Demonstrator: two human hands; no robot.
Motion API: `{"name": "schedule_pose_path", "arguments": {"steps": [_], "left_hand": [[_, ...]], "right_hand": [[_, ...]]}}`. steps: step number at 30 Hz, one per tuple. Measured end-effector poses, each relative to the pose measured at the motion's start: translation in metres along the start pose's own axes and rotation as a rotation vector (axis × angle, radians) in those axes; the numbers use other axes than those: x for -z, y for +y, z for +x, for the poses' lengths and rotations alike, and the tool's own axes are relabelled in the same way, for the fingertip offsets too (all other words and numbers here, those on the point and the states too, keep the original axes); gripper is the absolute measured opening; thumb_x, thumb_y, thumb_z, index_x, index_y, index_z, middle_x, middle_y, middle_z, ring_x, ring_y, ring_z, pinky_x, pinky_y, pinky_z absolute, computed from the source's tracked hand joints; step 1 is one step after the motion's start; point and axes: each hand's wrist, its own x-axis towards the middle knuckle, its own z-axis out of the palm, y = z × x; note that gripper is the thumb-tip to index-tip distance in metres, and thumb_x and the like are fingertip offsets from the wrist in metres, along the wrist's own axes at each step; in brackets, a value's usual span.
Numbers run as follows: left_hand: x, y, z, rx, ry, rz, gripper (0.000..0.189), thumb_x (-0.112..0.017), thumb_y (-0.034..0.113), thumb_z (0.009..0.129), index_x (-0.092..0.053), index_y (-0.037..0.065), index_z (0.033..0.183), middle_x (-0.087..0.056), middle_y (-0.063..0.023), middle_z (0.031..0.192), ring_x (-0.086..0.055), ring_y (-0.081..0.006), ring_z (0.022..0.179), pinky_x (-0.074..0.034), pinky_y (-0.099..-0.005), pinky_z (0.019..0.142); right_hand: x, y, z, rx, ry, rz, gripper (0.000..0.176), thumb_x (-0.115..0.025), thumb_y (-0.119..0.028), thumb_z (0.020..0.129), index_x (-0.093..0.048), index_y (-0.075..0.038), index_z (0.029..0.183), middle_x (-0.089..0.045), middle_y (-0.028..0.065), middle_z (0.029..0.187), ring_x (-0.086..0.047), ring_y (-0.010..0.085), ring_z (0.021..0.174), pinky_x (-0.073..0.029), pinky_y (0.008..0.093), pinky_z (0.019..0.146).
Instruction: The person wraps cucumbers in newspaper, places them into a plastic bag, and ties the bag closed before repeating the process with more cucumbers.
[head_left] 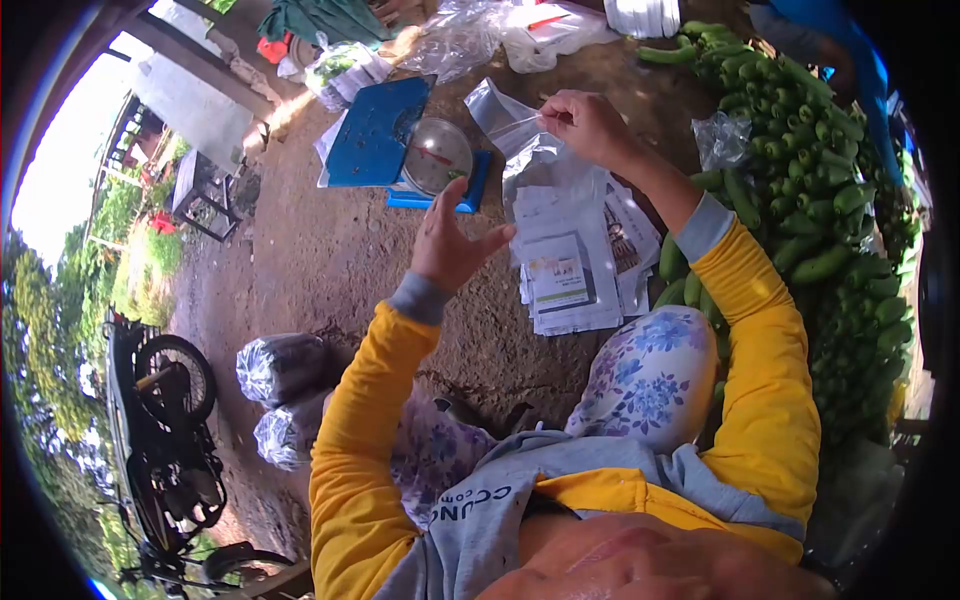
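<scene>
My right hand (590, 125) pinches the edge of a clear plastic bag (535, 165), which hangs over a stack of printed papers (558, 290) on the ground. Its fingertips are pressed together. My left hand (445, 240) is raised with thumb and fingers apart, holding nothing. Just beyond the left hand stands a blue scale (480, 185) with a round metal pan (438, 150). A small red and green item seems to lie in the pan. Beside the pan leans a flat blue panel (380, 130).
A big heap of green cucumber-like vegetables (790, 180) lies to my right, with a person in blue (875, 80) behind it. Two filled plastic bags (285, 368) sit at left. A motorcycle (165, 430) stands farther left. Crumpled plastic (455, 40) lies ahead.
</scene>
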Motion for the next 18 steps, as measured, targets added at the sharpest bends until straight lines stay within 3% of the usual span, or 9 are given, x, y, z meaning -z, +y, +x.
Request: {"name": "schedule_pose_path", "arguments": {"steps": [1, 4, 7, 8, 11, 13, 14, 16, 18], "left_hand": [[-0.007, -0.004, 0.007, -0.002, 0.063, -0.054, 0.078, -0.075, 0.039, 0.074, -0.039, -0.005, 0.128, -0.052, -0.0219, 0.123, -0.058, -0.0305, 0.106, -0.044, -0.0403, 0.092], [-0.003, -0.013, 0.027, 0.313, -0.049, -0.790, 0.080, -0.074, 0.041, 0.075, -0.038, -0.007, 0.129, -0.057, -0.0182, 0.117, -0.059, -0.0229, 0.104, -0.047, -0.0374, 0.086], [0.036, 0.001, 0.016, 0.492, -0.276, -1.042, 0.073, -0.073, 0.036, 0.078, -0.041, -0.003, 0.130, -0.062, -0.0097, 0.108, -0.061, -0.0161, 0.098, -0.048, -0.0286, 0.074], [0.036, 0.002, 0.014, 0.443, -0.271, -1.074, 0.055, -0.068, 0.027, 0.084, -0.047, 0.001, 0.128, -0.064, -0.0034, 0.101, -0.062, -0.0120, 0.089, -0.044, -0.0208, 0.065], [0.044, 0.014, 0.004, 0.457, -0.178, -1.065, 0.039, -0.058, 0.029, 0.090, -0.055, 0.004, 0.120, -0.063, 0.0007, 0.108, -0.059, -0.0120, 0.098, -0.045, -0.0284, 0.082], [0.038, -0.012, 0.002, 0.457, -0.088, -1.122, 0.028, -0.060, 0.025, 0.090, -0.061, 0.005, 0.109, -0.065, -0.0014, 0.100, -0.061, -0.0110, 0.088, -0.048, -0.0270, 0.076], [0.036, -0.024, 0.001, 0.462, -0.043, -1.156, 0.026, -0.061, 0.024, 0.089, -0.062, 0.005, 0.107, -0.066, -0.0022, 0.097, -0.062, -0.0109, 0.085, -0.049, -0.0263, 0.074], [0.050, -0.026, -0.005, 0.517, 0.073, -1.160, 0.020, -0.066, 0.022, 0.086, -0.063, 0.004, 0.094, -0.067, -0.0039, 0.083, -0.063, -0.0102, 0.071, -0.051, -0.0231, 0.063], [0.057, -0.041, -0.008, 0.522, 0.121, -1.172, 0.020, -0.068, 0.022, 0.085, -0.062, 0.003, 0.088, -0.066, -0.0033, 0.079, -0.062, -0.0102, 0.068, -0.051, -0.0225, 0.061]], "right_hand": [[0.006, -0.025, 0.005, 0.004, -0.030, -0.011, 0.018, -0.067, -0.019, 0.080, -0.065, -0.001, 0.085, -0.064, 0.0095, 0.075, -0.062, 0.0196, 0.069, -0.048, 0.0315, 0.064], [0.014, -0.077, 0.013, 0.029, -0.101, -0.014, 0.015, -0.067, -0.013, 0.081, -0.063, 0.001, 0.084, -0.062, 0.0064, 0.074, -0.059, 0.0115, 0.069, -0.047, 0.0259, 0.064], [-0.001, -0.090, 0.017, 0.050, -0.127, 0.027, 0.015, -0.067, -0.014, 0.080, -0.064, 0.000, 0.083, -0.064, 0.0062, 0.074, -0.059, 0.0109, 0.069, -0.047, 0.0261, 0.064], [-0.005, -0.095, 0.019, 0.041, -0.140, 0.024, 0.016, -0.066, -0.016, 0.080, -0.065, 0.000, 0.083, -0.065, 0.0069, 0.073, -0.060, 0.0119, 0.068, -0.047, 0.0269, 0.063], [-0.027, -0.100, 0.021, 0.035, -0.169, 0.064, 0.018, -0.068, -0.018, 0.078, -0.065, 0.000, 0.081, -0.064, 0.0070, 0.070, -0.059, 0.0123, 0.064, -0.047, 0.0283, 0.062], [-0.046, -0.100, 0.023, 0.061, -0.180, 0.045, 0.019, -0.068, -0.019, 0.077, -0.065, -0.001, 0.080, -0.063, 0.0069, 0.070, -0.058, 0.0123, 0.064, -0.047, 0.0284, 0.062], [-0.052, -0.101, 0.024, -0.036, -0.228, 0.084, 0.024, -0.070, -0.023, 0.077, -0.065, -0.001, 0.086, -0.063, 0.0065, 0.072, -0.057, 0.0120, 0.063, -0.047, 0.0288, 0.061], [-0.060, -0.117, 0.026, 0.052, -0.064, -0.007, 0.030, -0.072, -0.026, 0.076, -0.064, -0.002, 0.092, -0.062, 0.0057, 0.073, -0.056, 0.0110, 0.064, -0.047, 0.0286, 0.061], [-0.067, -0.134, 0.025, 0.114, 0.047, -0.081, 0.038, -0.074, -0.030, 0.076, -0.062, -0.003, 0.100, -0.061, 0.0043, 0.075, -0.055, 0.0091, 0.064, -0.047, 0.0269, 0.061]]}}
